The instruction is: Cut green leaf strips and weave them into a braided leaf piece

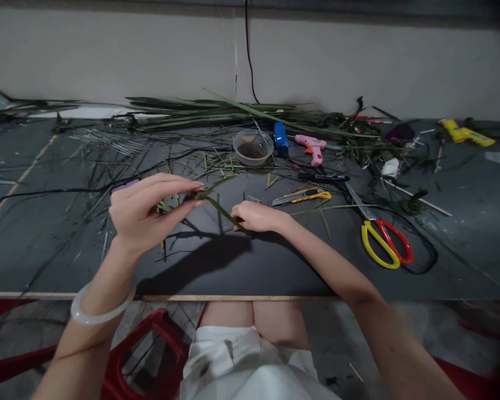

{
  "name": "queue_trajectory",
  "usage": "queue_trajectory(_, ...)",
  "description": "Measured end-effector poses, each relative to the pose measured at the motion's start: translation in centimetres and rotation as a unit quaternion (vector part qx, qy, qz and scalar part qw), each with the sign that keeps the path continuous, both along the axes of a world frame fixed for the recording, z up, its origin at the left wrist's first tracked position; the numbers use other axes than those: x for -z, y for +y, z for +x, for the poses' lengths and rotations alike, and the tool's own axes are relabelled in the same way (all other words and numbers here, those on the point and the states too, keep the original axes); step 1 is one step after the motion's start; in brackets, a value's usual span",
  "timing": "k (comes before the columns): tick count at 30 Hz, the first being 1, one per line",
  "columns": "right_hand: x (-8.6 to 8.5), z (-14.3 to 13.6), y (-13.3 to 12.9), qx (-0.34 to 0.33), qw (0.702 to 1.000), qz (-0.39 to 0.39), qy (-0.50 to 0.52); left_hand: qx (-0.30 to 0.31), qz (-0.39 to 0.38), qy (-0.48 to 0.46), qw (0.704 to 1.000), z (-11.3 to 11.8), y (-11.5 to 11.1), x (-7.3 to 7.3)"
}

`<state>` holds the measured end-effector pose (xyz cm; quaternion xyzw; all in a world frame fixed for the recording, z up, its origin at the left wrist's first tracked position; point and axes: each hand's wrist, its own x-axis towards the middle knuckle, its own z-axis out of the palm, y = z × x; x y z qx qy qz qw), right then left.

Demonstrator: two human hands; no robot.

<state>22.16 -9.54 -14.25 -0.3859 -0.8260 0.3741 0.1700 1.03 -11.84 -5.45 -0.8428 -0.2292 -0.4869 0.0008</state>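
Observation:
My left hand [150, 210] is raised over the table, thumb and fingertips pinched on a green leaf strip [223, 210] where it is folded or knotted. From that pinch the strip slopes down to the right. Its lower end reaches my right hand [252, 216], whose fingers are curled closed around it near the tabletop. A short leaf tip sticks out above the pinch, and more leaf ends hang below my left hand. The exact shape of the folded part is hidden by my fingers.
Scissors [377, 233] with yellow and red handles, a yellow cutter knife [304, 195] and a black marker [323, 176] lie at right. Behind are a plastic bowl [253, 149], blue tape [280, 139], a pink glue gun [311, 148] and long leaves [208, 114]. A black cable [66, 189] crosses the left.

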Motion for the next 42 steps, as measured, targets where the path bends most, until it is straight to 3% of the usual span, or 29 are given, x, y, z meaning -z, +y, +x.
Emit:
queue_trajectory(4,-2.2,2.4,1.3,-0.020,1.000,-0.006,-0.010,-0.031,-0.048,-0.024,0.998,0.0,0.3,0.5)
queue_trajectory(7,-4.4,4.8,1.8,0.091,0.993,0.002,0.076,-0.014,-0.099,-0.075,0.992,0.1,1.0,1.2)
queue_trajectory(10,-6.5,5.8,0.9,0.184,0.962,0.067,0.190,0.003,-0.113,-0.127,0.985,0.5,1.6,1.8)
queue_trajectory(13,-8.6,5.8,-0.8,0.194,0.942,0.144,0.233,-0.011,-0.091,-0.133,0.987,1.1,1.7,2.3)
queue_trajectory(17,-10.8,7.4,-2.4,0.165,0.953,0.158,0.200,-0.028,-0.052,-0.124,0.991,1.6,1.3,2.7)
queue_trajectory(22,-11.9,10.6,-2.4,0.271,0.920,0.194,0.208,-0.004,0.011,-0.048,0.999,1.8,0.2,2.3)
queue_trajectory(24,-11.9,10.3,-2.4,0.247,0.925,0.205,0.205,0.031,0.010,0.002,0.999,1.9,-0.5,1.9)
queue_trajectory(26,-11.7,8.9,-2.5,0.175,0.949,0.184,0.189,0.062,-0.005,0.038,0.997,2.0,-1.4,1.5)
queue_trajectory(29,-11.4,6.3,-3.0,0.077,0.975,0.136,0.160,0.061,-0.054,0.091,0.993,2.2,-2.9,0.6)
queue_trajectory(32,-11.2,4.6,-3.7,0.027,0.980,0.128,0.147,0.067,-0.070,0.114,0.989,2.4,-3.8,-0.1)
queue_trajectory(42,-11.1,3.7,-4.5,0.012,0.982,0.148,0.113,0.083,0.029,0.164,0.982,2.8,-3.7,0.1)
